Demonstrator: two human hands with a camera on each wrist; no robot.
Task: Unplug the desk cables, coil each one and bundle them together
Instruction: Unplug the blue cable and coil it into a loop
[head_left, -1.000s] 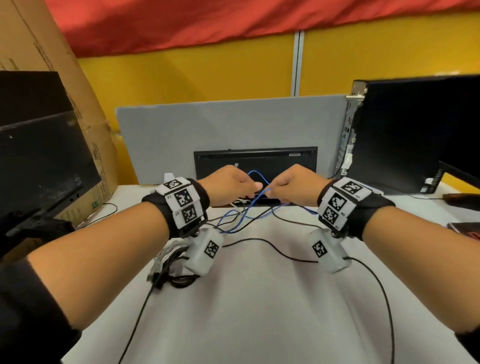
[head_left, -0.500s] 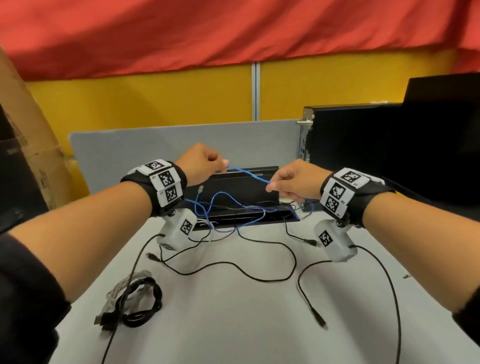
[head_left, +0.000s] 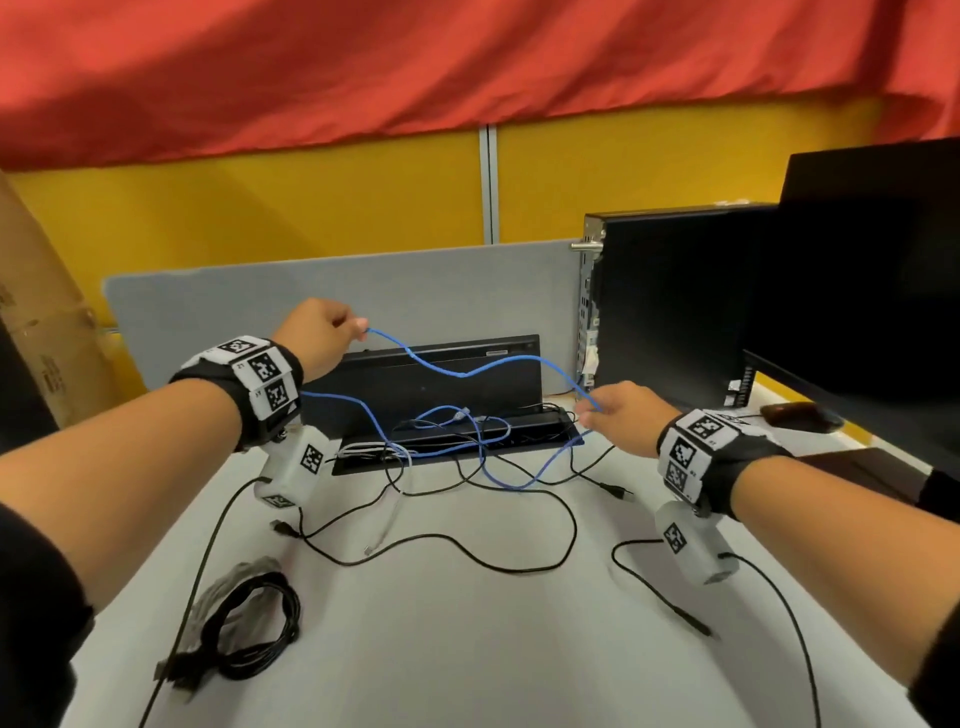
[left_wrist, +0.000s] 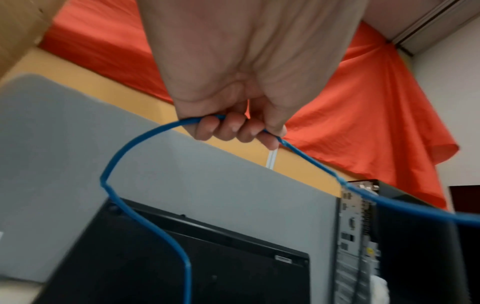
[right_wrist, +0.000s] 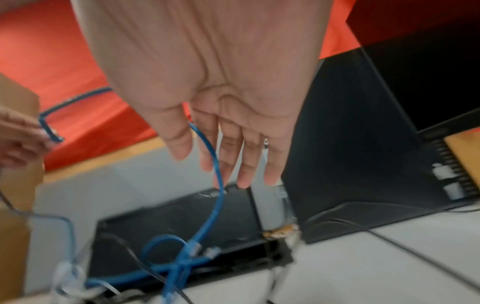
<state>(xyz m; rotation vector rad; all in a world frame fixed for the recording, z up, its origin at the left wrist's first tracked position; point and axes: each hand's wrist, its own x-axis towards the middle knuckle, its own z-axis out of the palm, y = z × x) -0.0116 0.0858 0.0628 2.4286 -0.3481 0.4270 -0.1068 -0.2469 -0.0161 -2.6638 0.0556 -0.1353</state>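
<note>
A blue network cable (head_left: 467, 371) stretches in the air between my two hands, above the desk's black cable box (head_left: 457, 439). My left hand (head_left: 356, 328) is raised at the back left, and its fingers (left_wrist: 228, 128) curl round the cable (left_wrist: 122, 162). My right hand (head_left: 592, 413) is lower, at the right. Its fingers (right_wrist: 244, 162) are straight, and the cable (right_wrist: 217, 164) runs loosely between thumb and forefinger. The rest of the blue cable lies looped and tangled over the box, with a clear plug end (head_left: 460, 414) showing.
Loose black cables (head_left: 467, 551) and a thin white one (head_left: 384, 525) snake across the grey desk. A coiled black cable (head_left: 249, 639) lies front left. A computer tower (head_left: 675, 312) and a monitor (head_left: 872, 286) stand at the right, a grey divider (head_left: 311, 291) behind, and cardboard (head_left: 36, 322) at the left.
My hands have drawn apart, left up and leftward, right down and rightward, so more blue cable spans between them. The right hand's pinch has loosened to straight fingers.
</note>
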